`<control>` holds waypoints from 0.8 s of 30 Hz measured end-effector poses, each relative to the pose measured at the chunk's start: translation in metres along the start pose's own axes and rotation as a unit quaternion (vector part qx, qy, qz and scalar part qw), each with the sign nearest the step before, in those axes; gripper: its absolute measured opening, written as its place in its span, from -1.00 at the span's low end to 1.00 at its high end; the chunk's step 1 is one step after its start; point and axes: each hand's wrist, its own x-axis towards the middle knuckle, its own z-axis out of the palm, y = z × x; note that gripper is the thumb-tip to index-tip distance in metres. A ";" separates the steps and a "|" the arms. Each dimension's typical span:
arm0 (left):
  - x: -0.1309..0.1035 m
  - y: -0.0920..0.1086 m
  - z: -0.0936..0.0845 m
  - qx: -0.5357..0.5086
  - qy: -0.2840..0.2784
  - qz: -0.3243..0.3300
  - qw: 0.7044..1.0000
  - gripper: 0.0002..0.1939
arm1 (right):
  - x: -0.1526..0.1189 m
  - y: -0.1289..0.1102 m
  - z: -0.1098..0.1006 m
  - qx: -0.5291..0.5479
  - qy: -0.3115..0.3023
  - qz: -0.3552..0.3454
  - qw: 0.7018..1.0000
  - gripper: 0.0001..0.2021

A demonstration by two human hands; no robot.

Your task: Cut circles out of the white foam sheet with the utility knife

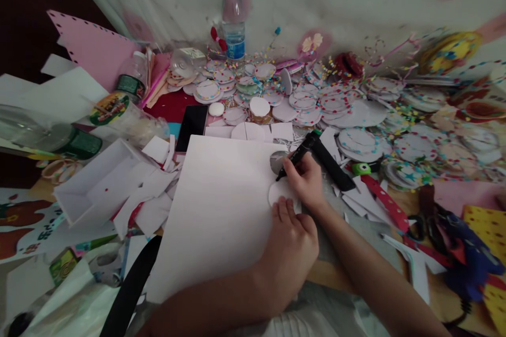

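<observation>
A black marker (298,155) is gripped in my right hand (307,181), its tip slanting down to the edge of a white paper disc (279,192). My left hand (290,237) lies with its fingertips flat on that disc, pressing it against a large white sheet (217,205) near the sheet's right edge. Just above the disc is a grey, shiny round piece (277,162), partly behind the marker. Beyond my right hand lies a long black object (330,160) whose kind I cannot make out.
Decorated paper discs (304,100) crowd the back and right. A water bottle (234,26) stands by the curtain. A phone (192,127), white box (105,181) and paper scraps lie left. Scissors (427,216) and a blue corded tool (470,253) are at right.
</observation>
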 end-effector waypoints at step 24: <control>0.040 -0.060 -0.034 -0.118 -0.199 0.200 0.952 -0.81 | -0.053 -0.006 -0.050 -0.111 0.075 -0.016 0.991 -0.60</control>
